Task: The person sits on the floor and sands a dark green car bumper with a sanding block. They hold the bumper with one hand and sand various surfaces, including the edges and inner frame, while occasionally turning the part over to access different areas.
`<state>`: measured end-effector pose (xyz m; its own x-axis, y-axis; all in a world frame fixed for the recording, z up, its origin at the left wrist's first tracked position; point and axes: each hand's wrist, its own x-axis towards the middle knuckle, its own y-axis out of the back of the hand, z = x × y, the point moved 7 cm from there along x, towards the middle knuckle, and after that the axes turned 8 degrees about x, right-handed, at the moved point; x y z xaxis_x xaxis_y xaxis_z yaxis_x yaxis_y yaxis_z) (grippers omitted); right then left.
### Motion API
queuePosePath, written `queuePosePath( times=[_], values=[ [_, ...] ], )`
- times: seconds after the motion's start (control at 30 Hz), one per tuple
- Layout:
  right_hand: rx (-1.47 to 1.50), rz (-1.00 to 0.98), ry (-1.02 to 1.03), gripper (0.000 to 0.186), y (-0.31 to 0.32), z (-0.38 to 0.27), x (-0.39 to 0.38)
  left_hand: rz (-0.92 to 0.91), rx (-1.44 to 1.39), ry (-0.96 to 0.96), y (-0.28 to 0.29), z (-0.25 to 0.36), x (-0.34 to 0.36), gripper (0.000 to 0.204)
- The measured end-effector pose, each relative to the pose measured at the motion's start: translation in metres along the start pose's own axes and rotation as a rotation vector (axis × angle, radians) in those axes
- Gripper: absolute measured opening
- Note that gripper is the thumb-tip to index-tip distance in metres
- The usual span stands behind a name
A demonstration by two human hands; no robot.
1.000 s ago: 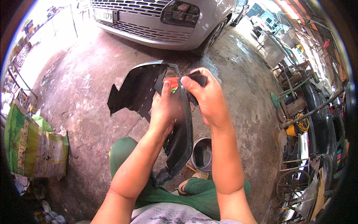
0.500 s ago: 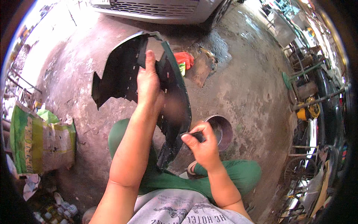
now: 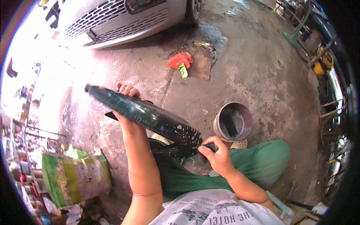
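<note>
A long, curved car body panel (image 3: 153,114) lies slantwise over my lap, its glossy dark-green outer side up. Pale scuffed patches mark its near right end. My left hand (image 3: 128,90) is closed round its far left part, fingers over the far edge and wrist under the near one; the palm is hidden. At the panel's near right end, my right hand (image 3: 216,153) pinches a small black pad (image 3: 210,148), perhaps folded sandpaper. The pad is against or very close to the panel's edge; I cannot tell which.
A round bucket (image 3: 247,122) with liquid and a dark flat piece stands beyond my right hand. Farther off are a red plastic bag (image 3: 180,60), a brown board (image 3: 200,66) and a silver car front (image 3: 150,26). A green-and-white sack (image 3: 80,178) stands at left.
The panel has been turned over from its black inner side to its glossy outer side and swung leftward. My left hand has moved left and nearer with it. My right hand still pinches the pad.
</note>
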<state>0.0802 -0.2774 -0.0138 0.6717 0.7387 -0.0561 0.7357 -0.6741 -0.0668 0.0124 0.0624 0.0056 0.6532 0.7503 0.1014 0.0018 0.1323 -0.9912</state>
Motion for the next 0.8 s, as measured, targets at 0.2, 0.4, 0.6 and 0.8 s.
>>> queuePosePath(
  times=[0.2,0.4,0.6,0.8],
  values=[
    [0.875,0.165,-0.456,0.019,-0.008,0.057,-0.009,-0.025,0.01,-0.096,-0.042,-0.022,-0.012,0.063],
    [0.724,0.271,-0.222,0.025,0.018,0.091,0.038,-0.125,0.086,-0.162,-0.048,-0.02,-0.012,0.062],
    [0.914,0.26,-0.386,0.019,0.034,0.122,0.075,-0.135,0.099,-0.073,-0.061,-0.027,-0.017,0.06],
    [0.571,0.288,-0.174,0.014,0.03,0.132,0.087,-0.331,0.202,0.121,-0.085,-0.065,-0.026,0.063]
  ],
)
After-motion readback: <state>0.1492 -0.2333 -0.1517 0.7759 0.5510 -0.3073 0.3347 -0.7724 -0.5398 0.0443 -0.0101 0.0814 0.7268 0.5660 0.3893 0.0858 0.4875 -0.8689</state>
